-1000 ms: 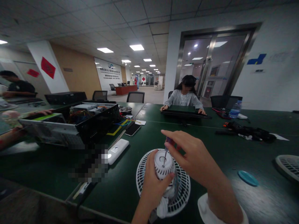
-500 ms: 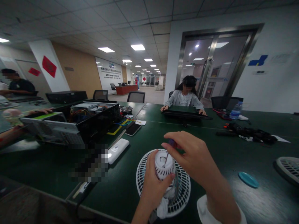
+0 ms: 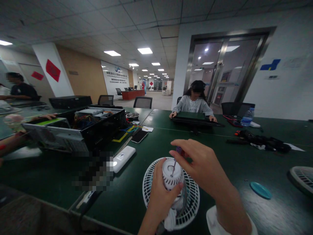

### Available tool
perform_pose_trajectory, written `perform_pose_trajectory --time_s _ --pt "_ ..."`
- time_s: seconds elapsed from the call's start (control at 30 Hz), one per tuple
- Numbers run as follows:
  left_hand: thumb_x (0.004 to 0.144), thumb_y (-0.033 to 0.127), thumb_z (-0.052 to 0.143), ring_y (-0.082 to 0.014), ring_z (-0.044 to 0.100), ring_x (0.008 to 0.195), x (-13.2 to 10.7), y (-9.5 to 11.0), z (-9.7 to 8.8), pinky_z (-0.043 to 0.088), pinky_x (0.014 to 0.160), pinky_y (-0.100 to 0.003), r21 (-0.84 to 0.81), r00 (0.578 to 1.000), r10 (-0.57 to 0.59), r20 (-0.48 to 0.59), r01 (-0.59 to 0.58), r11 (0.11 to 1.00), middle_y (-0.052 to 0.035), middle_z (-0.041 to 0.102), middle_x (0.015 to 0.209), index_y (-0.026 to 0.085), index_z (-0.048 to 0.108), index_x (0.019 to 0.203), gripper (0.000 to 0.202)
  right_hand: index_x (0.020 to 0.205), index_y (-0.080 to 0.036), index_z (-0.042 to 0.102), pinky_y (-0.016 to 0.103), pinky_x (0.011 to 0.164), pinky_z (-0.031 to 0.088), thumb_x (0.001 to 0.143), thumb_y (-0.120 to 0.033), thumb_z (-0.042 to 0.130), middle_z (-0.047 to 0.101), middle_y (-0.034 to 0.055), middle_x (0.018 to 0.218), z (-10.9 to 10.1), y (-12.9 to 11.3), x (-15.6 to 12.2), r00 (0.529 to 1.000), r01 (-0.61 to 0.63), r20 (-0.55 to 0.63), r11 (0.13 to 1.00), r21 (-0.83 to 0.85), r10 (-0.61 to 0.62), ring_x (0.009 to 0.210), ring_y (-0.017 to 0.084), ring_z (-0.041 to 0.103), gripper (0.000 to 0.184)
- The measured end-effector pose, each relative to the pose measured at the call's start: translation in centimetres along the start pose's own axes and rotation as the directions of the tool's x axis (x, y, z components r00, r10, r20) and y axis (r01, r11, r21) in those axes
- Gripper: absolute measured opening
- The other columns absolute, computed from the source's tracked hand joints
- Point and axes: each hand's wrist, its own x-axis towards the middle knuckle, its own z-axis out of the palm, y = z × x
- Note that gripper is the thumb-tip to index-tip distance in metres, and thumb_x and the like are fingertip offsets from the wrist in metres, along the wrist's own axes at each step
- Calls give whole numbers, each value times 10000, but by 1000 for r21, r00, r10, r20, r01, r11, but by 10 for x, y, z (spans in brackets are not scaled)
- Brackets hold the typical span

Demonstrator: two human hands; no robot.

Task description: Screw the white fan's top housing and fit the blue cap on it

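"What could go wrong here?"

"The screwdriver could slip from the hole in the white plastic cylinder if the pinch loosens or the push goes crooked. Its tip could then jab the left hand, which is wrapped round the cylinder."

"And the right hand?"

"Its thumb and fingers pinch the purple handle. The cylinder is held over the middle of the round white grille, which lies on the bench. If the left hand's grip slips, the cylinder could tip over."

"Count, left to right?"

"Left of the grille are 1 seated person, 1 computer case, 1 phone and 1 white charger. Right of it are 1 blue disc and a 2nd grille."
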Motion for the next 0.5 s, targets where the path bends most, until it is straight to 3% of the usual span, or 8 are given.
perform_pose_trajectory --time_s 0.1,0.3,0.5 --pt "684 251 639 -291 317 1276 -1 1 0 208 1071 -463 -5 1000 -28 -10 28 1000 -110 371 1354 201 330 1274 668 853 -160 625 279 585 453 848 -281 503 633 39 693 3 2 2 1000 -23 -13 999 -44 23 636 165 577 171" --pt "681 253 637 -296 333 1270 -3 7 -2 223 1065 -467 14 999 -33 11 33 999 -111 388 1346 203 332 1274 669 1203 -127 491 292 711 482 864 -170 430 643 76 933 -7 1 -2 995 -3 99 994 112 -9 840 165 590 346" --pt "697 299 641 -323 328 1277 3 4 -4 254 1044 -518 131 1000 3 10 -5 991 -150 354 1378 186 278 1317 727 1018 -138 583 310 707 489 850 -207 472 662 73 907 -2 1 -2 999 -15 40 996 87 11 809 176 605 214"
